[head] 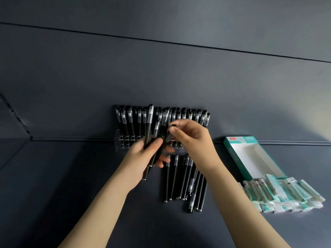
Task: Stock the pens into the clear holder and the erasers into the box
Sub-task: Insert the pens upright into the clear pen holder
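Observation:
My left hand (pixel 143 158) grips a bundle of black pens (pixel 149 126) upright, just in front of the clear holder (pixel 123 142). The holder stands against the back wall with several black pens (pixel 189 114) in it. My right hand (pixel 193 136) pinches the capped top of one pen (pixel 173 125) from that bundle. More black pens (pixel 186 181) lie loose on the shelf below my hands. At the right an open teal and white box (pixel 238 156) lies empty, with a pile of wrapped erasers (pixel 283 196) in front of it.
A dark shelf surface (pixel 71 176) runs to a dark back wall. A side panel with slots (pixel 16 115) closes the left end.

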Demonstrator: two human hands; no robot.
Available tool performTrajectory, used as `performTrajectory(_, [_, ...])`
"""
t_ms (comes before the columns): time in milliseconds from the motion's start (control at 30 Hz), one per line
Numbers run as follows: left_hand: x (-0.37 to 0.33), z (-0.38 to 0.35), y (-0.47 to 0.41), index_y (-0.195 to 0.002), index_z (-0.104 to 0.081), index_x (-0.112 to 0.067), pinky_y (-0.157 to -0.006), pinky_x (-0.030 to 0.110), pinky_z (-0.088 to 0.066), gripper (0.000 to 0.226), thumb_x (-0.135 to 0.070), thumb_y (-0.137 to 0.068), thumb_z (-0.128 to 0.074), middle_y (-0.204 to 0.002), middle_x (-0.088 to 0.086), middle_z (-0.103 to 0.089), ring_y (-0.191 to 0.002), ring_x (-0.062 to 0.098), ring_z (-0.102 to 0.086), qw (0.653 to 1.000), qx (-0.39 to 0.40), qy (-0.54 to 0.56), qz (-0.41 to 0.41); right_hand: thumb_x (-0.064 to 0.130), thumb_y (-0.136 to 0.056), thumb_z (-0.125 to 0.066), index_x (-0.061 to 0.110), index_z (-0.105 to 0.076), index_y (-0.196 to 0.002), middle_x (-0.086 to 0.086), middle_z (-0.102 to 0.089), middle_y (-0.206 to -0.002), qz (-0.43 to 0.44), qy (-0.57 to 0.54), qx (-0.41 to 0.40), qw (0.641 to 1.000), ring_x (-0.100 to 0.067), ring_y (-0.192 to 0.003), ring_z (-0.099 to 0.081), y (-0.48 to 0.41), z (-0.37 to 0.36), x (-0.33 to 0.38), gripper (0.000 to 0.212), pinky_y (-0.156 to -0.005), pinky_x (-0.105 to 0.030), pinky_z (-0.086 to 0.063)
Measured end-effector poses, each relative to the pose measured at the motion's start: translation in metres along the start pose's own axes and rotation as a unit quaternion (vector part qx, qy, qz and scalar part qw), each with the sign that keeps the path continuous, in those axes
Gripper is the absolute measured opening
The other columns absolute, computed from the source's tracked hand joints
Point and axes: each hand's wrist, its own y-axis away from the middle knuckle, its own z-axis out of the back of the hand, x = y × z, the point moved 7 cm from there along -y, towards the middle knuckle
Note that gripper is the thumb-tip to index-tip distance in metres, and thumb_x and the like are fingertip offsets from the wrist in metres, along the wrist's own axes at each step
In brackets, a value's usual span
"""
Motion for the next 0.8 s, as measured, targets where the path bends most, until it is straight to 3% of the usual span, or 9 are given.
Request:
performTrajectory(133, [-0.015, 0.041, -0.002, -0.109, -0.065, -0.01, -0.069, 0.03, -0.059, 0.023, -0.021, -0.102, -0.045, -0.1, 0.004, -0.076, -0.086, 0.023, -0.073, 0.997, -0.033, -0.074, -0.015, 0.004, -0.09, -0.067, 0.011, -0.064, -0.097, 0.0, -0.063, -0.076, 0.068, -0.037, -0.117, 0.99, -0.013, -0.071, -0.063, -0.01, 0.007, 0.013, 0.01, -0.073, -0.028, -0.054])
performTrajectory(200, [-0.023, 0.068, -0.003, -0.109, -0.065, -0.015, -0.059, 0.028, -0.057, 0.022, -0.023, -0.102, -0.046, -0.1, 0.0, -0.075, -0.075, 0.02, -0.072, 0.991, -0.065, -0.118, -0.024, 0.003, -0.091, -0.066, 0.013, -0.062, -0.092, 0.002, -0.061, -0.075, 0.097, -0.042, -0.168, 0.98, -0.016, -0.071, -0.062, -0.012, 0.006, 0.019, 0.01, -0.071, -0.028, -0.053])
performTrajectory(267, [-0.029, 0.091, -0.004, -0.109, -0.065, -0.018, -0.045, 0.024, -0.044, 0.021, -0.025, -0.102, -0.046, -0.093, 0.002, -0.075, -0.057, 0.017, -0.062, 0.984, -0.08, -0.154, -0.038, 0.007, -0.091, -0.067, 0.016, -0.061, -0.09, 0.003, -0.061, -0.076, 0.123, -0.025, -0.193, 0.973, -0.021, -0.072, -0.062, -0.013, -0.002, 0.025, 0.012, -0.071, -0.029, -0.053])
performTrajectory(333, [-0.032, 0.11, -0.005, -0.109, -0.066, -0.02, -0.042, 0.022, -0.032, 0.022, -0.026, -0.103, -0.046, -0.082, 0.003, -0.072, -0.049, 0.013, -0.047, 0.982, -0.089, -0.162, -0.05, 0.011, -0.09, -0.069, 0.02, -0.06, -0.089, 0.005, -0.061, -0.077, 0.15, 0.009, -0.199, 0.969, -0.018, -0.073, -0.062, -0.014, -0.017, 0.031, 0.013, -0.071, -0.028, -0.052])
performTrajectory(433, [-0.034, 0.131, -0.007, -0.109, -0.066, -0.02, -0.042, 0.021, -0.025, 0.022, -0.026, -0.102, -0.046, -0.071, 0.001, -0.066, -0.047, 0.011, -0.037, 0.983, -0.097, -0.145, -0.054, 0.011, -0.09, -0.069, 0.018, -0.059, -0.089, 0.011, -0.062, -0.077, 0.17, 0.071, -0.196, 0.963, -0.002, -0.069, -0.06, -0.017, -0.044, 0.032, 0.013, -0.067, -0.015, -0.046])
performTrajectory(533, [-0.029, 0.146, -0.008, -0.108, -0.062, -0.013, -0.04, 0.021, -0.022, 0.02, -0.025, -0.102, -0.046, -0.066, 0.001, -0.063, -0.043, 0.01, -0.033, 0.987, -0.112, -0.106, -0.043, 0.011, -0.091, -0.069, 0.023, -0.057, -0.089, 0.012, -0.063, -0.08, 0.186, 0.128, -0.179, 0.958, -0.004, -0.072, -0.062, -0.023, -0.07, 0.029, 0.017, -0.068, -0.017, -0.047])
performTrajectory(667, [-0.026, 0.155, -0.013, -0.103, -0.057, -0.008, -0.038, 0.021, -0.02, 0.018, -0.023, -0.102, -0.047, -0.063, 0.002, -0.064, -0.04, 0.01, -0.031, 0.99, -0.121, -0.062, -0.032, 0.01, -0.091, -0.067, 0.017, -0.059, -0.091, 0.001, -0.066, -0.085, 0.209, 0.186, -0.161, 0.946, -0.013, -0.078, -0.065, -0.028, -0.093, 0.021, 0.011, -0.07, -0.026, -0.052])
performTrajectory(800, [-0.028, 0.152, -0.016, -0.102, -0.059, -0.008, -0.038, 0.021, -0.021, 0.019, -0.023, -0.102, -0.048, -0.066, 0.004, -0.065, -0.04, 0.01, -0.035, 0.993, -0.108, -0.039, -0.027, 0.007, -0.089, -0.069, 0.007, -0.063, -0.09, 0.0, -0.064, -0.084, 0.25, 0.245, -0.165, 0.922, -0.005, -0.074, -0.061, -0.03, -0.106, 0.021, 0.007, -0.066, -0.017, -0.049])
